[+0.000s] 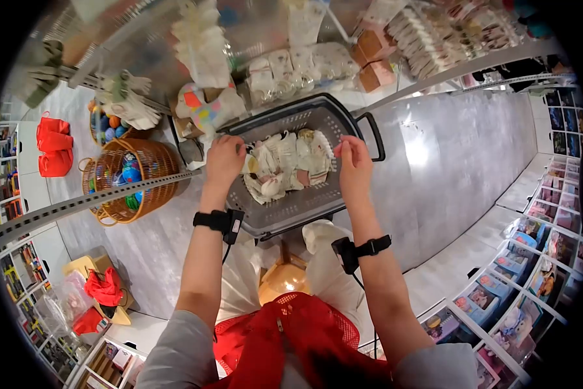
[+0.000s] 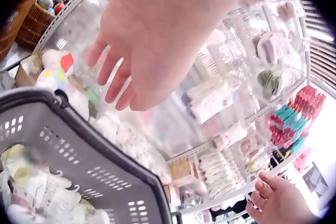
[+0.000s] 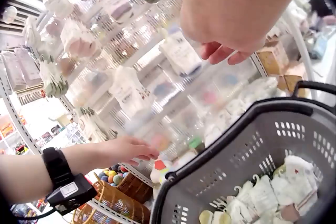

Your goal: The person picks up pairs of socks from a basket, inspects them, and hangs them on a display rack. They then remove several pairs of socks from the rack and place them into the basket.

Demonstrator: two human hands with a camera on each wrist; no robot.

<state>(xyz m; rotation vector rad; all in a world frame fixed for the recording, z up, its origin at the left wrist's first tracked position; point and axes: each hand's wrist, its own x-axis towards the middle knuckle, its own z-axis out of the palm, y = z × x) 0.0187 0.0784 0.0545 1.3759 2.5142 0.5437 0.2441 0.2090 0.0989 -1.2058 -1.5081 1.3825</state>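
Observation:
A grey plastic shopping basket (image 1: 290,212) with black rim and handles stands in front of the person in the head view. White socks (image 1: 280,162), some with small hooks, are heaped inside it. Over the basket's left rim is the left hand (image 1: 224,159), its fingers loosely bent and holding nothing. On the opposite side, the right hand (image 1: 354,167) hovers by the right rim, relaxed. In the left wrist view the left hand (image 2: 152,50) hangs with fingers spread above the basket. The right wrist view shows the right hand (image 3: 231,29) partly, its fingertips bent down.
Behind the basket, a rack (image 2: 173,160) carries hanging packs of socks (image 3: 181,53). A wicker basket (image 1: 113,162) of coloured balls stands left, near red bags (image 1: 54,146). Shelves of boxed goods (image 1: 512,259) line the right side. A metal rail (image 1: 64,211) crosses at left.

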